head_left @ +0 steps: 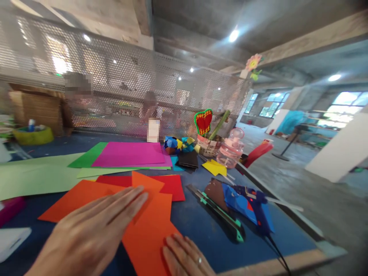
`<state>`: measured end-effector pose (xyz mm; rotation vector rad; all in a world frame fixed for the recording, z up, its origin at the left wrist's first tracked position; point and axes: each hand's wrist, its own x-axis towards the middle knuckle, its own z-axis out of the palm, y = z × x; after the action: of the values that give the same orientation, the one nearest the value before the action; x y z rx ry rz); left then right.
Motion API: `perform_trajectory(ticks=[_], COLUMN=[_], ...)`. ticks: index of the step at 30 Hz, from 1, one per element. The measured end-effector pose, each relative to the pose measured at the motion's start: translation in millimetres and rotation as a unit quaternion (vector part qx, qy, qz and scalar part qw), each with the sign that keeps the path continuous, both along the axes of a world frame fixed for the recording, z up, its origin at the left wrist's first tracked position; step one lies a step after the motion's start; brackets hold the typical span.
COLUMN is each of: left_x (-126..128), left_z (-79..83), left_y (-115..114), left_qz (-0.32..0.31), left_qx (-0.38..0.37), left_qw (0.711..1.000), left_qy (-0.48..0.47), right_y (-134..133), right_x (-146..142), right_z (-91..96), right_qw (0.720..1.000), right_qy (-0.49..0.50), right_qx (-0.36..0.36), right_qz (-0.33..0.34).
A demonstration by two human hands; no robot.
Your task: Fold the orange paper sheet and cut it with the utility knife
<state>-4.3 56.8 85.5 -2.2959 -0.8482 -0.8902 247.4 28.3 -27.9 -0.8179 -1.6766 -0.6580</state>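
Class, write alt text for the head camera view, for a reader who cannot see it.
Two bare hands press flat on orange paper on a blue table: the left hand across the sheet, the right hand at its near edge. Pink paper, green paper, a utility knife and a blue glue gun lie around.

Orange paper [149, 226], blue table [198, 218]
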Motion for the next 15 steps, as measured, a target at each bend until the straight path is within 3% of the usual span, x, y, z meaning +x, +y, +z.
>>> perform_trajectory(ticks=[2, 6, 11, 15], left_x=[32, 79, 81, 52], left_z=[16.6, 19.8, -12.5, -60.2], left_y=[9, 31, 33, 7], left_qz=[-0.019, -0.052, -0.064, -0.092], left_qx=[0.054, 0.001, -0.061, -0.090], left_qw=[0.996, 0.994, 0.991, 0.988], left_qy=[0.064, 0.095, 0.102, 0.085], right_y=[1, 0, -3, -5], right_x=[-7, -10, -6, -8], right_z=[3.2, 17.2, 19.3, 5.4], right_qw=[1.000, 0.998, 0.999, 0.995], right_qy=[0.017, 0.062, 0.042, 0.075], right_qx=[0.012, 0.031, 0.019, -0.005], right_qz=[-0.002, -0.008, -0.016, -0.059])
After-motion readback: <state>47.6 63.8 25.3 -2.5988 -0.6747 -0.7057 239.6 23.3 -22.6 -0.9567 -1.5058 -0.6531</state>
